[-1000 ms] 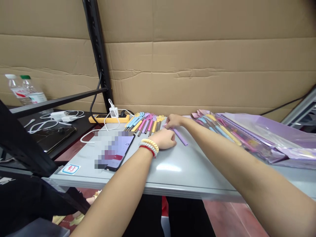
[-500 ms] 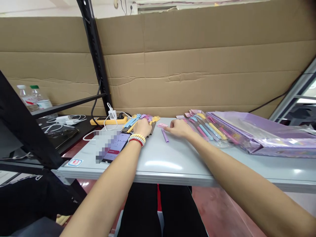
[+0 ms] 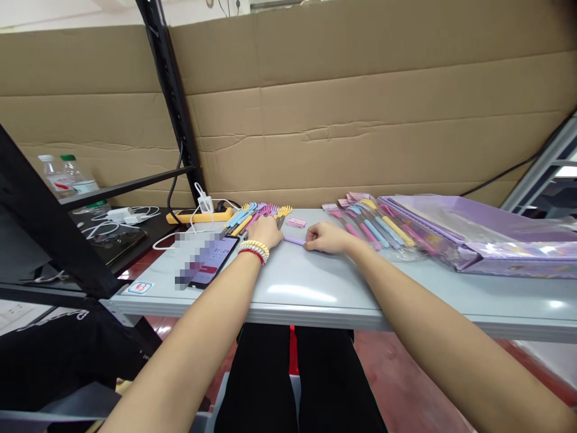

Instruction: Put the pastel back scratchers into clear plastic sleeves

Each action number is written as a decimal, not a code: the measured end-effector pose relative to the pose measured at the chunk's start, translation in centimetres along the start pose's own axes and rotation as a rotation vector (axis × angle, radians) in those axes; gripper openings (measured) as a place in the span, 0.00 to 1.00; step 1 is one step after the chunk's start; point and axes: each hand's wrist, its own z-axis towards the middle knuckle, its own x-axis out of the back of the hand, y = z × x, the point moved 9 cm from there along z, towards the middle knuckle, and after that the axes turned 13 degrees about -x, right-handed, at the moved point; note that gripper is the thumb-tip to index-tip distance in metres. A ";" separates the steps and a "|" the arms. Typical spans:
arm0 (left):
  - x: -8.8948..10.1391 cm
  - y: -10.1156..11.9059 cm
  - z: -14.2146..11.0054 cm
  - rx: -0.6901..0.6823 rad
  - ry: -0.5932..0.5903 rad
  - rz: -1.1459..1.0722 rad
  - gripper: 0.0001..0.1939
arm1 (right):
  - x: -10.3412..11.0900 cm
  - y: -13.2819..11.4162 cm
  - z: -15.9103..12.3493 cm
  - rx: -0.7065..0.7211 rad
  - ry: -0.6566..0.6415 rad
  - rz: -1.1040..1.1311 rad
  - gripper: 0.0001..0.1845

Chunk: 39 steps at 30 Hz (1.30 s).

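My left hand [image 3: 265, 230] rests closed on the near ends of a row of pastel-handled forks [image 3: 256, 213] lying on the grey table [image 3: 315, 282]. My right hand [image 3: 325, 237] is curled beside it, fingertips pinching one end of a purple stick [image 3: 294, 240] that lies flat between the two hands. A small pink tag [image 3: 296, 223] lies just behind the stick. I cannot make out what the left fingers hold.
A phone [image 3: 208, 261] lies left of my left wrist. Clear bags of packed coloured utensils [image 3: 374, 228] and a purple tray [image 3: 487, 240] fill the right side. A yellow power strip [image 3: 198, 215], chargers and two bottles [image 3: 63, 174] sit at the left. A cardboard wall stands behind.
My right hand has taken the purple stick and turned it crosswise toward my left hand. My left hand has stayed on the fork row since half a second ago.
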 end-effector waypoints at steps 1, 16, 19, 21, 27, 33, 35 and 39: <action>0.0 0.0 0.0 -0.005 -0.001 0.001 0.14 | 0.1 0.0 -0.1 -0.001 -0.002 0.005 0.05; -0.1 0.0 0.2 0.018 -0.001 0.031 0.18 | 0.1 -0.2 0.0 0.042 0.009 0.002 0.07; 0.1 0.3 0.1 0.015 0.004 0.025 0.18 | 0.1 -0.2 -0.1 0.041 -0.001 0.016 0.07; 0.2 0.2 0.0 0.038 0.015 0.012 0.17 | -0.1 -0.1 -0.1 0.040 -0.017 0.035 0.07; 0.2 -0.1 0.0 0.057 0.036 0.007 0.18 | 0.0 -0.3 -0.4 0.042 -0.028 0.055 0.08; -0.2 -0.2 0.1 0.039 0.006 0.024 0.19 | -0.1 -0.4 -0.4 0.061 -0.033 0.046 0.09; -0.4 -0.1 0.1 0.034 -0.010 0.024 0.19 | 0.0 -0.3 -0.4 0.058 -0.022 0.040 0.09; -0.6 -0.2 0.1 0.028 -0.015 0.032 0.19 | 0.0 -0.3 -0.5 0.046 -0.023 0.050 0.10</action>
